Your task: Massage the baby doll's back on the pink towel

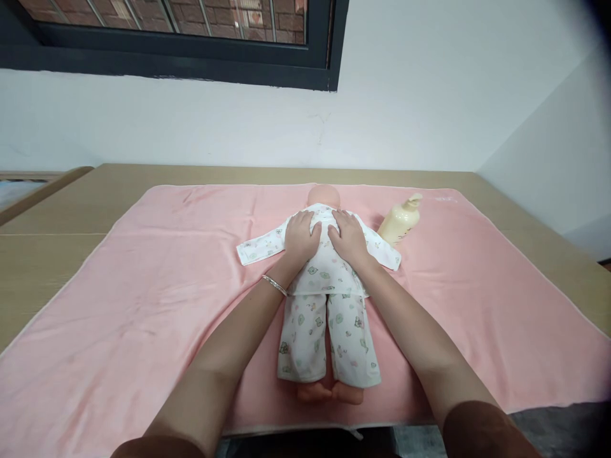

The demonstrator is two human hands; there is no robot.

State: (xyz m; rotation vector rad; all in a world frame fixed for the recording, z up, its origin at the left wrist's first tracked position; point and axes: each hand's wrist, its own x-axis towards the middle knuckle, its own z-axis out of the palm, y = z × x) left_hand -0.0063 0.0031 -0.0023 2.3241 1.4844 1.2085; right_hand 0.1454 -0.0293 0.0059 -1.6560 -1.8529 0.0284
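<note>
A baby doll [327, 299] in white printed pyjamas lies face down on a pink towel [143, 305], head away from me, bare feet toward me. My left hand [300, 234] rests flat on the doll's upper back, left of the spine, fingers stretched out. My right hand [349, 235] lies flat on the upper back to the right, fingers also spread. Both palms press on the shirt; neither holds anything. A silver bracelet [274, 284] circles my left wrist.
A cream pump bottle [401, 221] lies on the towel just right of the doll's shoulder. The towel covers a wooden table [52, 254] set against a white wall under a dark-framed window [191, 57]. A second table edge shows far left.
</note>
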